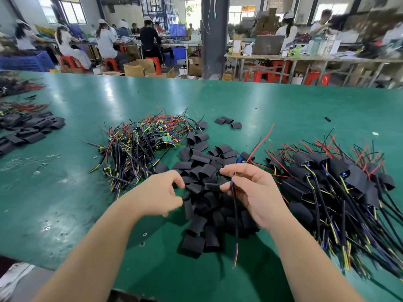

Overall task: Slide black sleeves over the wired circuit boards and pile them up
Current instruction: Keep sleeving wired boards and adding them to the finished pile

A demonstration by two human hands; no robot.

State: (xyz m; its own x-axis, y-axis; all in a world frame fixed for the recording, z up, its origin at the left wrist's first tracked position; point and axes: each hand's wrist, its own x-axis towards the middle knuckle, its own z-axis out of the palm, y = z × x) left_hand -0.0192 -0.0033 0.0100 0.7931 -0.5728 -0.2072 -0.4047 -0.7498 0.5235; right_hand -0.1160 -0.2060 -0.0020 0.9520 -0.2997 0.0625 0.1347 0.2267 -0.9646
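- Green table [261, 101] carries everything.
- Sleeved pile [340, 188] lies at right; bare wired boards [139, 144] lie left of centre.
- Black sleeves [202, 171] are heaped between them.
- Left hand [159, 192] — loosely curled, fingers apart, at the heap's edge.
- Right hand [255, 192] pinches a hanging cable [236, 225].

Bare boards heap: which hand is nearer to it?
Left. The left hand is in front of the heap, at its right side; the right hand, holding a cable, is farther right, over the sleeves.

I can't make out any readable text from here. Any marks on the green circuit boards [166, 138] are too small, and the cartons [139, 67] and white packages [331, 46] across the room are blurred beyond reading.
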